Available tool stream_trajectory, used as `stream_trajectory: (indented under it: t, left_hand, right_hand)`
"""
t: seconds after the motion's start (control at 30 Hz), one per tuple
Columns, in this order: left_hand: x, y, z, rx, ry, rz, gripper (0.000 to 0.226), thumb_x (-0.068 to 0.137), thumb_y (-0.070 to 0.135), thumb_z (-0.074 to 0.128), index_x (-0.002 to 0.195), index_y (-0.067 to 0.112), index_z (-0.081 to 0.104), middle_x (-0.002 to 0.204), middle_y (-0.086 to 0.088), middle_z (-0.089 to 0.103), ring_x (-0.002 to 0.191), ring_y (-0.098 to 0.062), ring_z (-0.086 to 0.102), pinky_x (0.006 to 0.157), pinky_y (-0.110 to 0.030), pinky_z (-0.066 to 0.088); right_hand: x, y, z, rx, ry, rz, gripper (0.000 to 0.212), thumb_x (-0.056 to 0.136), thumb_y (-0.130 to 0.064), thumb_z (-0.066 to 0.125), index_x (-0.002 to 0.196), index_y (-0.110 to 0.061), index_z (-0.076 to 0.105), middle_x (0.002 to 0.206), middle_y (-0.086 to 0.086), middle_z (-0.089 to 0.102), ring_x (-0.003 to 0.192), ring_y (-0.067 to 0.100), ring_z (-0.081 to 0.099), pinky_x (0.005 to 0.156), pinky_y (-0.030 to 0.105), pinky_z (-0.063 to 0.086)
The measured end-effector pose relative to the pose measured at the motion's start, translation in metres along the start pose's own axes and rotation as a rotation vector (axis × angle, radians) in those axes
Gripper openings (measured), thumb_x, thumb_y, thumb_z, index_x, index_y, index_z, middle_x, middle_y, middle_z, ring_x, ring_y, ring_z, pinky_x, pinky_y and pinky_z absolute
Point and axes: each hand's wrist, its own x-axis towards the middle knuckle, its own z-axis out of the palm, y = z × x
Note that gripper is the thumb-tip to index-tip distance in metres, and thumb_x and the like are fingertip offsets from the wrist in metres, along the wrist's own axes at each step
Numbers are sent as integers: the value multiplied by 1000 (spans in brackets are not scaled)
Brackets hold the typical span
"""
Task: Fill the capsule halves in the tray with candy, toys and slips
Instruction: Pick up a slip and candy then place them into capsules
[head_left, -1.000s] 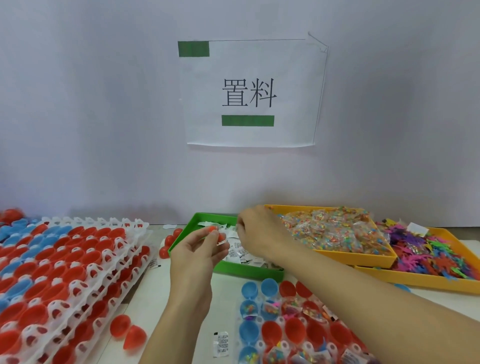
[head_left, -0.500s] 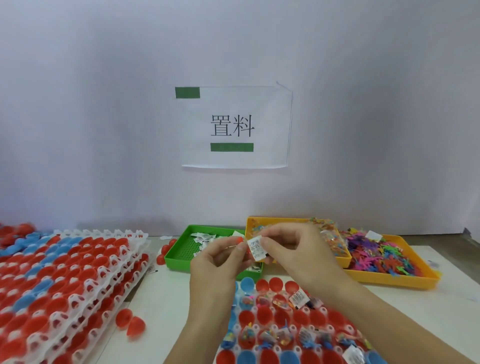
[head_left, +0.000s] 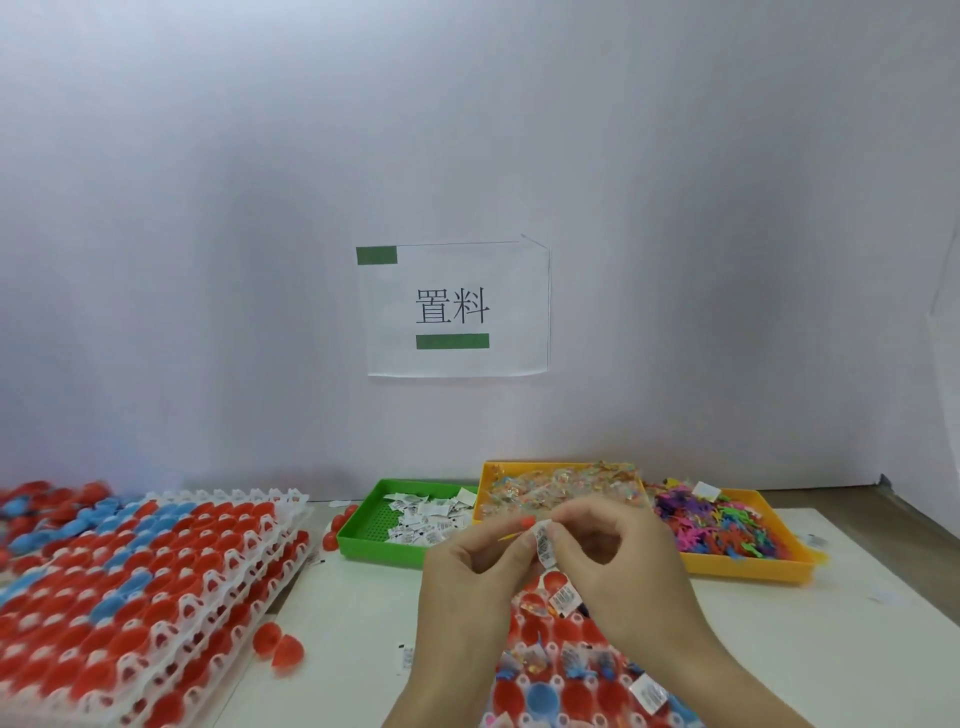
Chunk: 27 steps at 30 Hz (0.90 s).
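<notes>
Both hands, left hand (head_left: 470, 566) and right hand (head_left: 618, 564), pinch one slip (head_left: 543, 543) | green tray (head_left: 363, 540) behind | stacked trays (head_left: 156, 587) left

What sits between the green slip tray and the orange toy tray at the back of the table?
In the head view, another orange tray, heaped with clear candy packets, sits between the green tray and the toy tray.

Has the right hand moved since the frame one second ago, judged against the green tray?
Yes. The right hand has drawn back from over the green tray toward the person, and now pinches a slip above the capsule tray.
</notes>
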Motion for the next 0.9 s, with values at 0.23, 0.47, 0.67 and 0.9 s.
stream_trajectory:
  t: [0.23, 0.47, 0.67, 0.9]
  left_hand:
    - [-10, 0, 8, -15, -36, -48, 32, 88, -8, 60, 82, 16, 81, 88, -12, 77, 87, -21, 75, 70, -19, 57]
    - [-16, -8, 8, 52, -55, -15, 16, 83, 9, 73, 98, 11, 77, 91, -8, 77, 91, -21, 74, 80, -27, 59]
    - [-15, -12, 8, 79, -23, -13, 16, 86, 0, 68, 88, 13, 77, 86, -10, 77, 87, -24, 74, 79, -30, 59]
    - [-10, -12, -2, 433, -64, 126, 25, 92, 1, 61, 102, 23, 69, 89, 4, 77, 88, -11, 73, 82, -34, 59]
  right_hand:
    - [-15, 8, 2, -46, 118, -2, 22, 88, -14, 73, 77, -33, 71, 69, -15, 70, 65, 4, 66, 57, 12, 50]
    - [-24, 10, 4, -112, 158, -93, 24, 84, -13, 76, 76, -34, 71, 68, -17, 69, 67, 6, 66, 55, 12, 49]
    - [-27, 17, 2, -126, 95, -114, 17, 87, -18, 75, 85, -34, 71, 73, -16, 69, 73, 7, 66, 56, 13, 49]
    - [-2, 16, -11, -203, -237, -103, 30, 88, -21, 75, 117, -31, 72, 94, -17, 67, 89, -4, 62, 71, 12, 50]
